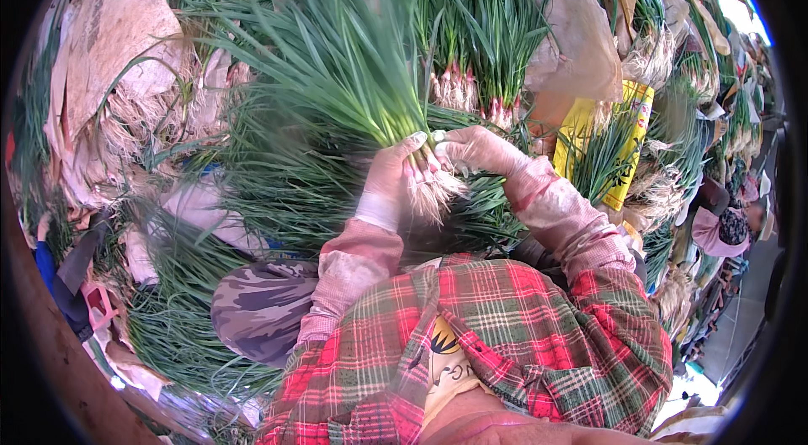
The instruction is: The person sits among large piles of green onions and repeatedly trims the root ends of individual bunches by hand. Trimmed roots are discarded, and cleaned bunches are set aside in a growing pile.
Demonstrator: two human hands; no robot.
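Observation:
A bunch of green garlic or similar allium plants (353,60) stands before me, leaves fanning up and to the left, pale roots hanging down. My left hand (386,177), in a thin whitish glove, grips the bunch around its stems just above the pinkish bulbs. At the right side of the same bulbs is my right hand (480,151), also gloved, its thumb and fingers bent against the stems; whether it pinches one plant cannot be told. Loose green leaves (290,174) lie beneath both hands. The lower ends of the held stems are partly hidden by my fingers.
Upright bunches with roots (454,88) stand beyond my hands. A yellow printed bag (631,142) and brown sheets (574,35) lie at right; a stained sheet (120,35) covers plants at left. Another person (726,230) is at far right, and part of one (47,268) at far left.

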